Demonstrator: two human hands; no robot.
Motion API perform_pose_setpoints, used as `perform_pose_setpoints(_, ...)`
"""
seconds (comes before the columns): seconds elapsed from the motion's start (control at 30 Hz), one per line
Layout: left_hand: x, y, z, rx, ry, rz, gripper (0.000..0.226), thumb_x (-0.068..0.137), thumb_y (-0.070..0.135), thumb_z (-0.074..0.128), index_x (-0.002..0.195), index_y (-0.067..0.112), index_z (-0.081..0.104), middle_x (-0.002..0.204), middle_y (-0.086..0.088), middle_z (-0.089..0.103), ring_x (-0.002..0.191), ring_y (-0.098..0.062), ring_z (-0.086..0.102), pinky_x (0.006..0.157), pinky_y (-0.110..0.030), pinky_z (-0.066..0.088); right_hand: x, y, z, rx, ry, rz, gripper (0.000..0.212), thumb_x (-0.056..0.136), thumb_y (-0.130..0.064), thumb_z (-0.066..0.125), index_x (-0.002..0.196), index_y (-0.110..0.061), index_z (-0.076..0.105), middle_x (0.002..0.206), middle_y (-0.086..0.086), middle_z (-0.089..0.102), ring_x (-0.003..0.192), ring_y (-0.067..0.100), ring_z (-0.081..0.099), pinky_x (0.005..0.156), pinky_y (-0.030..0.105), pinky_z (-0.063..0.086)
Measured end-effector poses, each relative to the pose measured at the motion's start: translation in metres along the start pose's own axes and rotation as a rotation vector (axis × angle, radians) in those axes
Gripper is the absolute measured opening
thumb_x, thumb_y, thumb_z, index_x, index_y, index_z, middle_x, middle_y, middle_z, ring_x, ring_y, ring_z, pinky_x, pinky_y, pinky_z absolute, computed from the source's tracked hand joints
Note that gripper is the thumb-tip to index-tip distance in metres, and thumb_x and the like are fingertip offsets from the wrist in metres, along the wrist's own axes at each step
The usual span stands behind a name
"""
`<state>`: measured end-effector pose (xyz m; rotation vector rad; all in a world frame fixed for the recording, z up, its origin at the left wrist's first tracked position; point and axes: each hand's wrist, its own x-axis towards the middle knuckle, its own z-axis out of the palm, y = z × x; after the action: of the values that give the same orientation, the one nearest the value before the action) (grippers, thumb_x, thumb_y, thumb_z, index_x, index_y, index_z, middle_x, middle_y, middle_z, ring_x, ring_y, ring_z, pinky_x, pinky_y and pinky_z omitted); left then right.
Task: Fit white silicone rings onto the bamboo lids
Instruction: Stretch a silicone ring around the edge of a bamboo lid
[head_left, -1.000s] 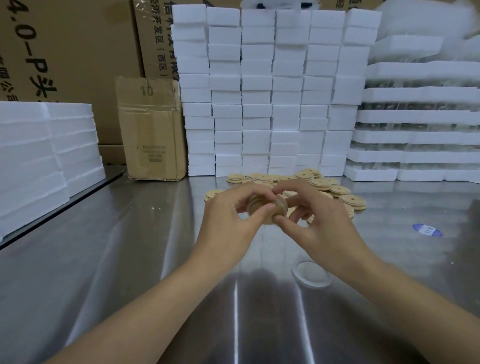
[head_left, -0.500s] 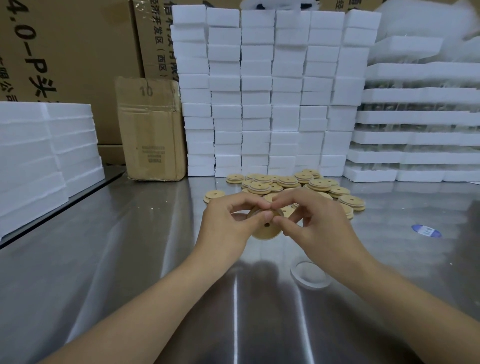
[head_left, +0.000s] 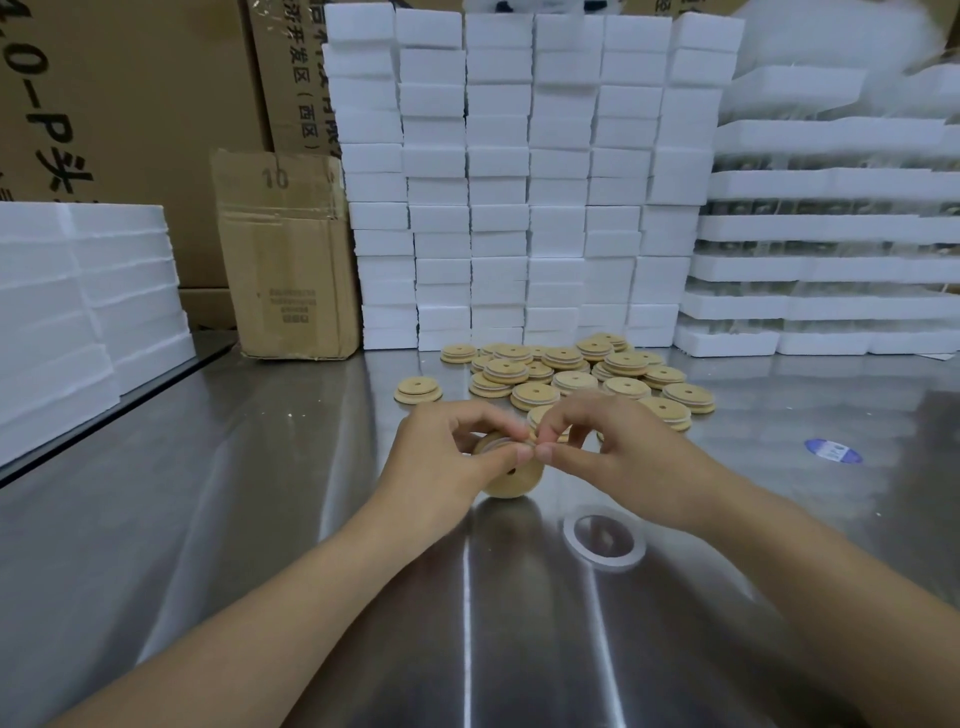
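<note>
Both grips meet mid-frame: my left fingers (head_left: 493, 457) curl round the bamboo lid (head_left: 511, 483), held on edge just above the desk (head_left: 260, 519); my right fingers (head_left: 566, 460) pinch the white silicone ring (head_left: 500, 441) at the lid's upper rim, touching my left thumb

Bright, even light from overhead falls on the brushed stainless-steel bench (head_left: 208, 519), which throws pale streaks of glare in the lower middle of the frame. Wide-angle distortion bends the stacked white foam blocks (head_left: 519, 182) at the frame's edges, and the upper right corner is washed out and soft.
</note>
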<state>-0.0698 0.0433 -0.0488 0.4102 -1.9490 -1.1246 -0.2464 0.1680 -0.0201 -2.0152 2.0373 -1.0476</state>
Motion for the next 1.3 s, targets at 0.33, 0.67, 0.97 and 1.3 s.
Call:
perform_pose_setpoints(0.33, 0.0, 0.003, -0.001, -0.073, -0.023, -0.02, 0.015, 0.081, 0.004, 0.09, 0.091, 0.013, 0.084, 0.09, -0.001, 0.083, 0.086, -0.013, 0.079, 0.077, -0.019, 0.059, 0.0, 0.0, -0.003, 0.038, -0.087, 0.058, 0.012, 0.099, -0.027, 0.072, 0.093, -0.017, 0.073, 0.099, 0.005, 0.07, 0.092, 0.029, 0.065, 0.083, 0.038, 0.05)
perform_pose_setpoints(0.67, 0.004, 0.002, -0.008, -0.109, -0.107, -0.107, 0.018, 0.081, 0.019, 0.089, 0.097, 0.028, 0.084, 0.1, 0.001, 0.083, 0.082, -0.013, 0.078, 0.071, -0.022, 0.059, -0.001, 0.008, -0.02, 0.167, -0.022, 0.143, 0.016, 0.101, -0.02, 0.071, 0.09, -0.008, 0.071, 0.074, 0.005, 0.066, 0.072, 0.014, 0.059, 0.062, 0.027, 0.042)
perform_pose_setpoints(0.97, 0.005, 0.003, -0.018, -0.332, -0.074, -0.258, 0.033, 0.097, 0.001, 0.073, 0.116, 0.026, 0.082, 0.119, -0.007, 0.067, 0.108, -0.022, 0.075, 0.085, -0.046, 0.066, -0.001, 0.004, -0.002, 0.243, 0.004, 0.115, 0.018, 0.095, -0.02, 0.078, 0.111, -0.017, 0.07, 0.104, 0.004, 0.074, 0.094, 0.021, 0.071, 0.082, 0.029, 0.056)
perform_pose_setpoints(1.3, 0.004, 0.007, -0.012, -0.188, 0.041, -0.058, 0.028, 0.091, -0.007, 0.077, 0.103, 0.018, 0.082, 0.11, -0.001, 0.083, 0.116, -0.017, 0.074, 0.105, -0.033, 0.054, 0.001, 0.003, 0.011, 0.206, 0.184, -0.036, 0.019, 0.084, -0.007, 0.086, 0.098, -0.016, 0.077, 0.085, -0.005, 0.075, 0.078, 0.007, 0.068, 0.071, 0.01, 0.047)
